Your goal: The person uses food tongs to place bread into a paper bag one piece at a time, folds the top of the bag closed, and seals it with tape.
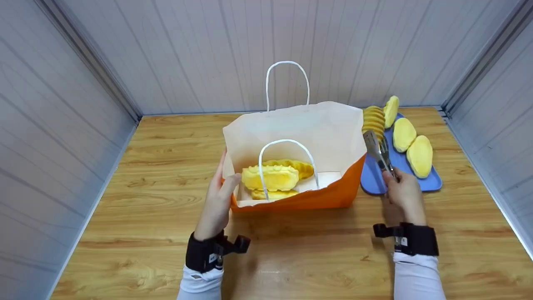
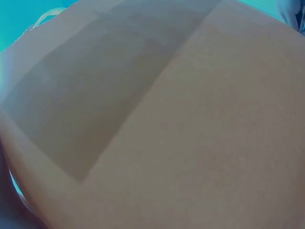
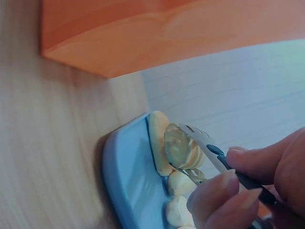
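Note:
An orange paper bag (image 1: 291,202) with a white inside and two white cord handles stands in the middle of the table, its mouth towards me. My left hand (image 1: 218,196) grips the bag's left side, thumb at the rim. Several yellow bread pieces (image 1: 272,178) lie inside the bag. To its right, my right hand (image 1: 404,193) holds metal tongs (image 1: 377,152) with dark grips. Between the tong tips is a ridged yellow bread (image 1: 373,120), seen also as a ridged bread (image 3: 181,145) in the right wrist view. The bag fills most of the left wrist view.
A blue tray (image 1: 374,179) at the right bears more yellow breads: an upright-leaning one (image 1: 391,110), an oval one (image 1: 404,134) and another oval one (image 1: 420,156). Pale panel walls (image 1: 187,54) rise behind and at both sides of the wooden table (image 1: 145,187).

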The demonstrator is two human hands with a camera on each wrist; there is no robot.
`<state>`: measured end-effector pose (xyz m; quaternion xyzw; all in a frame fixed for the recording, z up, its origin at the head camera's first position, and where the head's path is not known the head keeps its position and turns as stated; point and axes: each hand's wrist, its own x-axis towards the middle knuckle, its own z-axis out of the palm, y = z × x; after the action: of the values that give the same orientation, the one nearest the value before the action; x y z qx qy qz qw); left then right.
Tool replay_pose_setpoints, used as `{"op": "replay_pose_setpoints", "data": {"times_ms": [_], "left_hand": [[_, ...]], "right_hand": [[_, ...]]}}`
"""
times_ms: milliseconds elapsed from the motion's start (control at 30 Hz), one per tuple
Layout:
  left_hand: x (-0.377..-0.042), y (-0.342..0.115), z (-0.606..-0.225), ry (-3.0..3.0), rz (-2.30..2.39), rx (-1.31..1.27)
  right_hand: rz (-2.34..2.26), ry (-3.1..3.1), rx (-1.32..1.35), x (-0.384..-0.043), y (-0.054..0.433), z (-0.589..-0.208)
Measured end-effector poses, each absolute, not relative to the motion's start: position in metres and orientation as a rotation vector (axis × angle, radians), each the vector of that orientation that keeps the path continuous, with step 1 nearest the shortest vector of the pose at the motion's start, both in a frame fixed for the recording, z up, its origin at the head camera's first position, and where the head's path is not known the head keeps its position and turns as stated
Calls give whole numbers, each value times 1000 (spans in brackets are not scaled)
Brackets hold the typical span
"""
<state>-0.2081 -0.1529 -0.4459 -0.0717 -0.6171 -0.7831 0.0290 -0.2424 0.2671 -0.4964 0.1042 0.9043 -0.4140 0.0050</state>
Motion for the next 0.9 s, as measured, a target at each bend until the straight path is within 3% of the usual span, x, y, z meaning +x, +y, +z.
{"op": "replay_pose_setpoints", "data": {"times_ms": [533,900], "left_hand": [[-209,-153,-446,-1901,-2407,-222],[-208,-153,-447,-1896,-2434,-213]], "right_hand": [[-1748,2628,539,-234,277,-477],[-2180,2383,505,-219,280,-462]]}}
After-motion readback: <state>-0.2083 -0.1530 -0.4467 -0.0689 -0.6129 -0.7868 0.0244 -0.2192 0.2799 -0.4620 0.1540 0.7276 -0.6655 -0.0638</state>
